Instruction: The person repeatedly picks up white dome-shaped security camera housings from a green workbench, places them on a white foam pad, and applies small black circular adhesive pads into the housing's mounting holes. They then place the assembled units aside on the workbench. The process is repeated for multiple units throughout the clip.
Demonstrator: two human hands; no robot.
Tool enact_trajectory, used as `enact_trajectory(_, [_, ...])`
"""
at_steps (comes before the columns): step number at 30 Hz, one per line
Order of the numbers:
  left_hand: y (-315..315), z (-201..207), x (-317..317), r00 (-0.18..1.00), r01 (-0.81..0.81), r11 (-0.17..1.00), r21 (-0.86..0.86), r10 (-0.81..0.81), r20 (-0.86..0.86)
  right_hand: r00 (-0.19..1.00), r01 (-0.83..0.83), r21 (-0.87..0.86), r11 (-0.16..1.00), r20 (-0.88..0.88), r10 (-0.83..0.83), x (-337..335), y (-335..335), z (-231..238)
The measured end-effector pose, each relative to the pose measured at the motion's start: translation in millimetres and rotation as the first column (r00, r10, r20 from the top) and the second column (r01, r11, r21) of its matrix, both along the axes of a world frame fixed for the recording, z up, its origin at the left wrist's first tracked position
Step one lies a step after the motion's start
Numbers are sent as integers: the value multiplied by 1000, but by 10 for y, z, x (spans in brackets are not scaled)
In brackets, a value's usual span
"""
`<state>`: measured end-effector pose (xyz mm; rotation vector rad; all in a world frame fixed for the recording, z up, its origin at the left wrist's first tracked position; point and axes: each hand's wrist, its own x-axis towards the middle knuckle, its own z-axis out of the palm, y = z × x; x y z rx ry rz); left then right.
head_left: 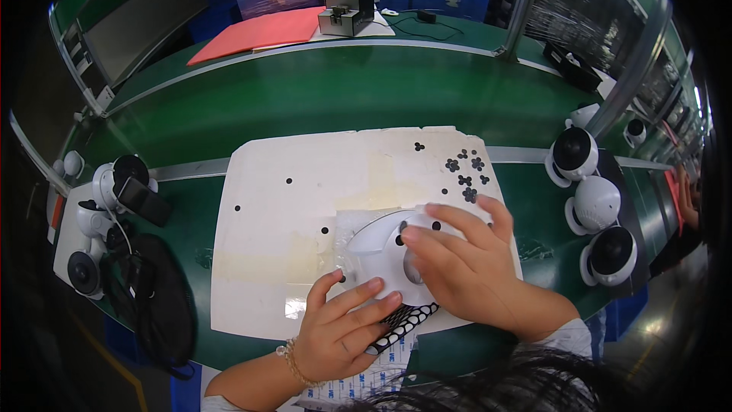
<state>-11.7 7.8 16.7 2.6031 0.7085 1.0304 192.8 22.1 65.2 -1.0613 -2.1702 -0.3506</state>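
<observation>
A white, rounded plastic housing (374,259) lies on a light sheet in front of me. My left hand (343,328) has its fingers spread, with the fingertips at the near left edge of the housing. Over its right side is my right hand (469,267), with a small black round pad (402,226) at a fingertip; its thumb is hidden. Another black pad (399,240) sits on the housing just below. Beneath my left fingers is a black strip with round holes (404,326), partly covered. A printed backing sheet (351,385) extends below it.
A white board (267,259) covers the middle of the green bench, with several black pads (465,181) scattered on it. White cameras with black fronts (576,154) stand at right; more cameras (114,183) and a black pouch (164,290) are at left. A metal fixture (347,19) stands behind.
</observation>
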Motion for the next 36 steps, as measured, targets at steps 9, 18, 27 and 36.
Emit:
enact_trajectory(9, [-3,-8,37,999,-18,999,33,16,41,926,-276,-476,835,-363,99,166,-210,-216])
enact_trajectory(18, [-14,-55,33,998,-48,997,59,45,40,922,-288,-479,829,-372,106,103,-193,-243])
enact_trajectory(27, [-27,-26,55,995,-88,994,65,85,47,997,42,46,998,60,-45,176,-386,-383])
enact_trajectory(36, [-34,-7,90,992,-113,990,80,109,62,906,-338,-195,921,-333,262,42,-302,-279])
